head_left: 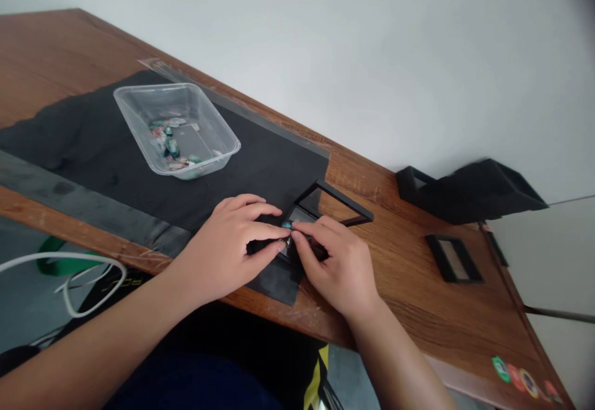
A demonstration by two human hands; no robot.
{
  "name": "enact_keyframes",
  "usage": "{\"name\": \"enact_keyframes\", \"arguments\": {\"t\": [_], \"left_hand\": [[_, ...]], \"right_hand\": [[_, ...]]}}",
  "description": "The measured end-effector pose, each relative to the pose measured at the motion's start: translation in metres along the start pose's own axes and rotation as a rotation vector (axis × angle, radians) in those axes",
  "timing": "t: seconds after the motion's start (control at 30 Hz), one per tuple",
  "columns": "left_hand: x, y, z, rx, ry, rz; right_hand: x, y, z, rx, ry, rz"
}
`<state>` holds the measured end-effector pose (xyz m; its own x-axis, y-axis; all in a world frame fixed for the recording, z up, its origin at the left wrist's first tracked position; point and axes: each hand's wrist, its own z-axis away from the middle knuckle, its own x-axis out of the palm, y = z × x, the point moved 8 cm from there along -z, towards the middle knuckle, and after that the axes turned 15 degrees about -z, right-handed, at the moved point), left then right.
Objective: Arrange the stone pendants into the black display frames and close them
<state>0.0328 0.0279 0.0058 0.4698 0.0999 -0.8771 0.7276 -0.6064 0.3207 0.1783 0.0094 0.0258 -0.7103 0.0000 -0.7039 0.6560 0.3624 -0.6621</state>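
A small teal piece [287, 225], with a bit of silver below it, lies at the fingertips of both hands. My left hand [232, 239] reaches in from the left, thumb and index finger closed at the piece, the other fingers stretched above. From the right, my right hand [339, 261] pinches at the same piece with thumb and index finger. Both hands are over a black frame-like case whose lid [341, 202], with a clear window, stands raised behind the fingers. My hands hide much of the case's lower part and the exact grip.
A clear plastic tub [220, 150] with several small coloured pieces stands on the black mat [264, 156]. To the right are stacked black boxes [469, 190], a flat black frame [454, 259] and round stickers [501, 368]. A white cable [118, 266] hangs by the wooden table's front edge.
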Motion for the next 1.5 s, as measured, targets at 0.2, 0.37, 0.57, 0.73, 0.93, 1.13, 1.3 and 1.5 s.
{"name": "enact_keyframes", "arguments": {"t": [0.2,0.37,0.57,0.73,0.93,1.13,1.3,1.5], "left_hand": [[0.001,0.002,0.001,0.025,-0.016,-0.020],[0.001,0.002,0.002,0.034,-0.020,0.018],[0.002,0.001,0.002,0.031,-0.039,0.026],[0.002,0.002,0.002,0.037,-0.036,0.017],[-0.002,0.001,0.004,0.027,-0.005,0.020],[-0.002,-0.001,0.003,-0.007,-0.009,0.015],[0.000,0.001,0.003,0.012,-0.010,-0.008],[0.000,0.003,0.004,0.030,-0.001,-0.014]], "right_hand": [[0.004,0.000,-0.002,-0.015,0.000,0.020],[0.009,0.003,-0.004,0.035,-0.036,0.099],[0.013,-0.003,-0.005,-0.042,-0.039,0.164],[0.008,-0.003,-0.005,-0.047,0.005,0.129],[-0.018,0.014,0.003,0.108,0.131,-0.043],[-0.021,0.029,0.010,0.267,0.078,-0.067],[-0.024,0.028,0.009,0.265,0.063,0.011],[-0.017,0.024,0.009,0.285,0.022,0.068]]}}
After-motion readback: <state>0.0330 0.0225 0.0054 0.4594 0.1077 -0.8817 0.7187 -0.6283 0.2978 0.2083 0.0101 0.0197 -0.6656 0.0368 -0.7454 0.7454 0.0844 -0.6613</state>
